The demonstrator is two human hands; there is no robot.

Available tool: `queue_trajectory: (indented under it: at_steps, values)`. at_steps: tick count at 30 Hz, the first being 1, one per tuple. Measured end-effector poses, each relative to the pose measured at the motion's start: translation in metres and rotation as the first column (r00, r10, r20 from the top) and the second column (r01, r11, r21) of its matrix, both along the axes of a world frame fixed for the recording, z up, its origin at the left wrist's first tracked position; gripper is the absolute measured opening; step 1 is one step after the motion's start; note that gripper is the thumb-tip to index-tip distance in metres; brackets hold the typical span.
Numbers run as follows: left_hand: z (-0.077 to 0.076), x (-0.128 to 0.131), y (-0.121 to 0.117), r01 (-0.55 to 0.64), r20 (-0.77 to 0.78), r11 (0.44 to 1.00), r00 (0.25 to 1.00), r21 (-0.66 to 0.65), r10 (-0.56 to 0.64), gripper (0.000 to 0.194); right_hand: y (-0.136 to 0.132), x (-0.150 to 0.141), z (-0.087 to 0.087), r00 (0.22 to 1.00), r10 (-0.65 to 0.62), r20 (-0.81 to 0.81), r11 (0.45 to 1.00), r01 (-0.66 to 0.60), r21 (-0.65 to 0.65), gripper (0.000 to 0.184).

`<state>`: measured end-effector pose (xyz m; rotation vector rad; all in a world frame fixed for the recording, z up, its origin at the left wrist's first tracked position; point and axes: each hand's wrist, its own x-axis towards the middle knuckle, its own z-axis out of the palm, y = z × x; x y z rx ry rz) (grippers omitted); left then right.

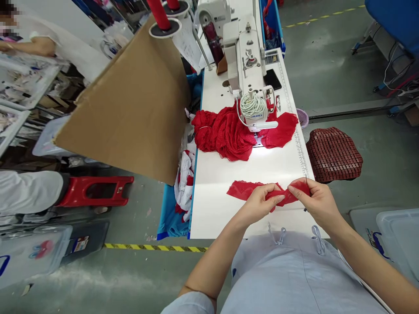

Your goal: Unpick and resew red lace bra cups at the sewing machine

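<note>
A strip of red lace fabric (244, 190) stretches between my hands over the near part of the white sewing table (216, 209). My left hand (263, 201) pinches its middle, thumb against fingers, and the lace-edged end spreads out to the left. Close by on the right, my right hand (309, 195) pinches the other end. A thin dark pointed thing stands up by the right fingers; I cannot make out what it is. Beyond the hands, a bunched heap of red fabric (225, 133) lies beside the sewing machine (252, 83), and a flatter red piece (281, 130) is right of its needle area.
A large cardboard sheet (131, 104) leans at the table's left, above a blue bin (173, 213) with white and red cloth. Red thread cones (159, 15) stand at the back. A phone (272, 80) lies by the machine. A bead-covered stool (334, 155) stands right. Another person sits far left.
</note>
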<state>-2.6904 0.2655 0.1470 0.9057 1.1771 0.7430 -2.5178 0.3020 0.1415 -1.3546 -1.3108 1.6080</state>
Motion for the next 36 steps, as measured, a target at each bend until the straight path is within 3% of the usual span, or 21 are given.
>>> queue_trajectory:
  at_steps: [6, 15, 29, 36]
  values:
    - [0.000, -0.001, -0.002, -0.057, 0.050, 0.994, 0.997, -0.092, 0.062, 0.038, 0.000, -0.002, 0.003, 1.000, 0.012, 0.024, 1.000, -0.012, -0.003, 0.037]
    - [-0.006, 0.009, 0.002, -0.208, -0.045, 0.973, 0.976, 0.097, 0.214, 0.020, -0.004, -0.003, 0.001, 1.000, -0.012, -0.006, 1.000, 0.012, 0.014, 0.027]
    - [-0.003, 0.014, 0.000, -0.270, -0.161, 0.949, 0.942, 0.163, 0.296, 0.010, -0.006, -0.005, -0.002, 0.998, -0.060, 0.002, 0.998, 0.060, 0.031, 0.025]
    - [-0.009, 0.017, -0.001, -0.331, -0.109, 0.930, 0.930, 0.159, 0.350, 0.009, -0.010, -0.007, -0.002, 0.999, -0.030, 0.046, 0.997, 0.026, 0.077, 0.024]
